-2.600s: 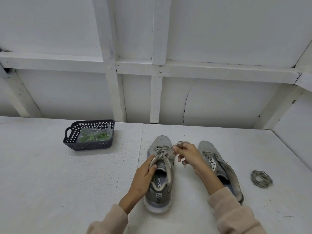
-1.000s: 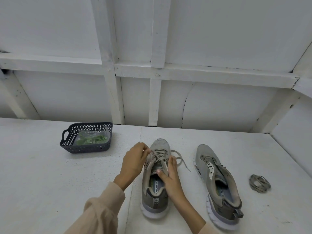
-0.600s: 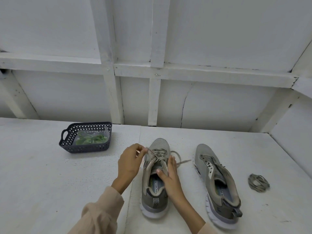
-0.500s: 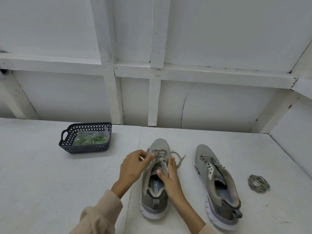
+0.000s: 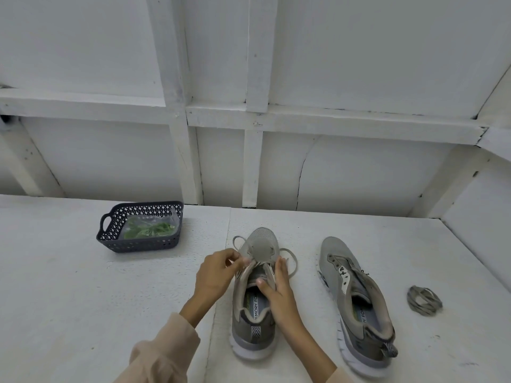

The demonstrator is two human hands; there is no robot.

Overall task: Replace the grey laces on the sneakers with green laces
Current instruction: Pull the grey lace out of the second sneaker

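Head view. Two grey sneakers stand side by side on the white tabletop point(image 5: 83, 299), toes pointing away from the person; the laced sneaker point(image 5: 243, 324) lies between the two hands, the second sneaker point(image 5: 356, 305) just to its right, apart from it. The left hand point(image 5: 218, 272) reaches in from the left, its grip closed in a pinch on the grey lace point(image 5: 291, 261) at the eyelets on the left edge of the throat; loose loops of that lace trail past both sides of the toe. The right hand point(image 5: 279, 294) holds the laced sneaker, thumb laid on the tongue inside the opening, fingers running along the right side of the upper, so that its grip clamps the upper between them. A coiled lace point(image 5: 424, 301), also grey, lies on the tabletop well to the right of the second sneaker. At the far left a dark perforated basket point(image 5: 138, 246) holds the green laces point(image 5: 149, 230) inside a clear bag, well apart from both sneakers. A beige sleeve point(image 5: 166, 352) covers the left forearm; a white panelled wall point(image 5: 359, 175) stands behind.
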